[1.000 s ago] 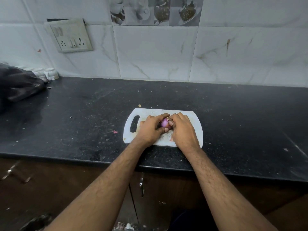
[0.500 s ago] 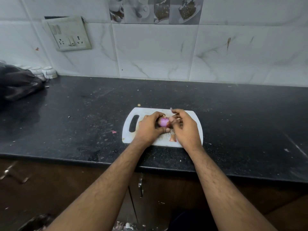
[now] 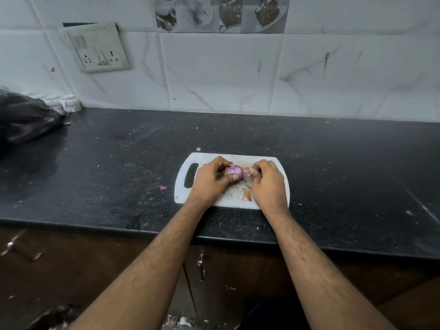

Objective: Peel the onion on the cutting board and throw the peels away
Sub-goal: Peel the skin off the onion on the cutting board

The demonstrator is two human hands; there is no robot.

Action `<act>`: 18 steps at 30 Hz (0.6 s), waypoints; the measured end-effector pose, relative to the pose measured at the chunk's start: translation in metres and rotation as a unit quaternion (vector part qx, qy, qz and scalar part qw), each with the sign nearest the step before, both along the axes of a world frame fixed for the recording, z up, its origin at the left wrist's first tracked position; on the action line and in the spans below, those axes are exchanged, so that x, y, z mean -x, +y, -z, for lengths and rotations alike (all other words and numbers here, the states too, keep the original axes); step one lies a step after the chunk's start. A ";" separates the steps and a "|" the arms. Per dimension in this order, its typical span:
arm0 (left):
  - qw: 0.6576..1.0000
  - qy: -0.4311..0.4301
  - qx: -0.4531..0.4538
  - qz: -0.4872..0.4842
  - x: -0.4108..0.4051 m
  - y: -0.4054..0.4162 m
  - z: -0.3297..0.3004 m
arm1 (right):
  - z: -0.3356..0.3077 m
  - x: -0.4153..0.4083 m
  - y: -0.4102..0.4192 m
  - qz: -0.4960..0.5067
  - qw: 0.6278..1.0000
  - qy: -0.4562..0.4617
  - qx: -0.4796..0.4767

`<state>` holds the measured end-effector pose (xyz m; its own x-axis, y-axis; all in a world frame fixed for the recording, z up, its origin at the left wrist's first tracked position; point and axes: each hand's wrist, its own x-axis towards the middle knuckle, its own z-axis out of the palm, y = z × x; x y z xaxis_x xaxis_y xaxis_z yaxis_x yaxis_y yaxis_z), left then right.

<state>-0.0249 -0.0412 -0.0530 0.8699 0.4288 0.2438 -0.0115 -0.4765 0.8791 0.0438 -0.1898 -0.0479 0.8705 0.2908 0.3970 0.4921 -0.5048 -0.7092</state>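
A small purple onion is held just above the white cutting board by my left hand, thumb and fingers wrapped around it. My right hand is just to its right, fingers pinched on a strip of pale pink peel that still reaches the onion. A loose brownish peel piece lies on the board near my right wrist, beside some papery scraps.
The board lies near the front edge of a black stone counter. A black plastic bag and small white cups stand at the far left. Small peel bits dot the counter. A tiled wall with a socket plate rises behind.
My right hand has drawn away to the right from the onion, pulling a strip of peel off. A peel piece now lies on the board. The left hand keeps its hold.
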 end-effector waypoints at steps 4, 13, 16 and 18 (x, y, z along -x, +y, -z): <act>1.000 0.003 0.001 -0.002 0.002 -0.002 -0.003 | 0.006 -0.005 0.000 0.063 0.998 -0.002 -0.027; 0.998 -0.029 -0.018 0.045 0.003 -0.004 0.000 | -0.003 0.003 -0.002 -0.060 0.997 0.027 -0.040; 0.998 -0.027 -0.027 0.046 0.002 -0.005 0.002 | -0.003 0.004 -0.003 -0.052 0.997 0.031 -0.054; 0.998 -0.027 -0.029 0.042 0.001 -0.005 0.002 | -0.004 0.003 -0.002 -0.034 0.998 0.024 -0.041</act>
<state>-0.0264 -0.0461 -0.0554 0.8868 0.3396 0.3135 -0.0997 -0.5218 0.8472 0.0404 -0.1915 -0.0444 0.8687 0.3170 0.3807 0.4876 -0.4105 -0.7706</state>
